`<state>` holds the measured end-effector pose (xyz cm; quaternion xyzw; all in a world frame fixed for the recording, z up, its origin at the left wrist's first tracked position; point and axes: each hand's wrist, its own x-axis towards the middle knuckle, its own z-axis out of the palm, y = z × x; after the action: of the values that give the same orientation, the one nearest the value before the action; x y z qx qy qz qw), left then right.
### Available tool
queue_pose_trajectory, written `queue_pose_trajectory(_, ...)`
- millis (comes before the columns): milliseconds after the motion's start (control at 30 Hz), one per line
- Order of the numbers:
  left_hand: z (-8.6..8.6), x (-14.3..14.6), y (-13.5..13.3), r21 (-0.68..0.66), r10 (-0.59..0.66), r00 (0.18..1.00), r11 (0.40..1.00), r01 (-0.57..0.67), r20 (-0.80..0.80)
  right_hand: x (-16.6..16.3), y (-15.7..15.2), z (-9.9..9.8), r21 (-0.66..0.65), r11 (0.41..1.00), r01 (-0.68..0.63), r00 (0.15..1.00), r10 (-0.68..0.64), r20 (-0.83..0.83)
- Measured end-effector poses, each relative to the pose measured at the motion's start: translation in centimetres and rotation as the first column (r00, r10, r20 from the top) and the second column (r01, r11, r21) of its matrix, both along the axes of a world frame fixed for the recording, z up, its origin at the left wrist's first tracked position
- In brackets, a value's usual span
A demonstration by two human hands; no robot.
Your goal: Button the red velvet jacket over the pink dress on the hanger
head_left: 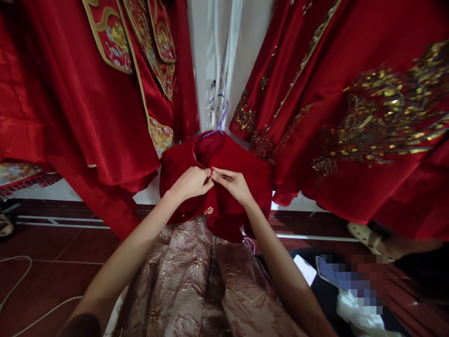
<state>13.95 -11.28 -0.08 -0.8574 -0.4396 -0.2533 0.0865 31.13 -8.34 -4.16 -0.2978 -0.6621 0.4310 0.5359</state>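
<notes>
A short red jacket (235,154) hangs by its collar on a purple hanger (220,122) straight in front of me. My left hand (194,182) is closed on the edge of its front opening, just below the collar. From the other side, my right hand (234,185) pinches a small flower-shaped button (213,172) with its thumb and fingertips. The fingertips of both hands nearly meet there, and they partly hide the button. Lower on the front sits another pearly flower button (209,210). Beneath the jacket hangs a pinkish-gold brocade skirt (189,262).
Red gowns with gold embroidery (161,135) hang at left, and sequined red gowns (379,117) at right. White rack poles (224,51) rise behind the jacket. A phone (328,271) and a white card (305,270) lie at lower right, near a person's clog (366,236). Cables (45,316) cross the floor.
</notes>
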Motion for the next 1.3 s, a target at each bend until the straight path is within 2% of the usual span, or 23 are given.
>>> queue_pose_trajectory(267,-0.8,-0.1,0.5,-0.063,-0.049,0.988,0.996,0.059,0.143,-0.3,-0.2,0.1,0.003,1.000,0.019,1.000,-0.019,-0.021)
queue_pose_trajectory(533,-1.3,-0.3,1.1,-0.064,-0.093,0.982,0.992,0.104,0.163,-0.1,0.3,-0.4,0.060,0.998,0.009,1.000,-0.010,0.011)
queue_pose_trajectory(633,-1.3,0.1,1.2,-0.055,-0.067,0.993,0.996,0.073,0.100,-0.4,0.5,-0.9,0.098,0.995,0.022,0.999,-0.025,0.031)
queue_pose_trajectory(700,-1.4,0.6,1.1,-0.045,-0.024,0.999,0.999,0.026,0.029,-1.1,0.8,-1.2,0.117,0.989,0.092,0.995,-0.095,0.023)
queue_pose_trajectory(767,-1.7,1.1,0.8,-0.027,0.047,0.999,0.999,-0.047,-0.004,-2.0,1.0,-1.4,0.119,0.967,0.225,0.974,-0.228,0.009)
queue_pose_trajectory(833,-2.4,1.5,0.5,-0.027,0.127,0.990,0.992,-0.125,0.062,-2.7,1.2,-1.5,0.122,0.931,0.344,0.937,-0.348,0.011)
queue_pose_trajectory(867,-2.9,1.5,0.4,-0.049,0.147,0.979,0.989,-0.141,0.141,-2.8,1.1,-1.5,0.134,0.923,0.362,0.930,-0.367,0.020)
queue_pose_trajectory(933,-4.3,1.4,0.1,-0.138,0.129,0.917,0.987,-0.082,0.376,-2.5,0.5,-1.7,0.173,0.936,0.308,0.947,-0.319,0.041)
queue_pose_trajectory(967,-5.0,1.3,0.1,-0.185,0.105,0.854,0.983,-0.010,0.509,-2.2,0.0,-1.8,0.189,0.947,0.260,0.960,-0.275,0.054)
queue_pose_trajectory(1067,-6.9,0.9,-0.1,-0.279,0.083,0.591,0.927,0.250,0.803,-1.1,-2.5,-3.0,0.201,0.966,0.164,0.972,-0.193,0.135)
queue_pose_trajectory(1167,-7.9,0.5,-0.4,-0.342,0.158,0.408,0.836,0.430,0.899,-1.0,-5.1,-5.2,0.241,0.960,0.140,0.951,-0.198,0.236)
queue_pose_trajectory(1233,-8.0,0.3,-0.7,-0.376,0.202,0.369,0.782,0.498,0.907,-1.4,-6.1,-6.8,0.309,0.936,0.170,0.936,-0.252,0.247)
queue_pose_trajectory(1300,-7.8,0.1,-0.8,-0.392,0.210,0.381,0.772,0.500,0.900,-1.6,-6.2,-8.0,0.349,0.900,0.261,0.917,-0.344,0.203)
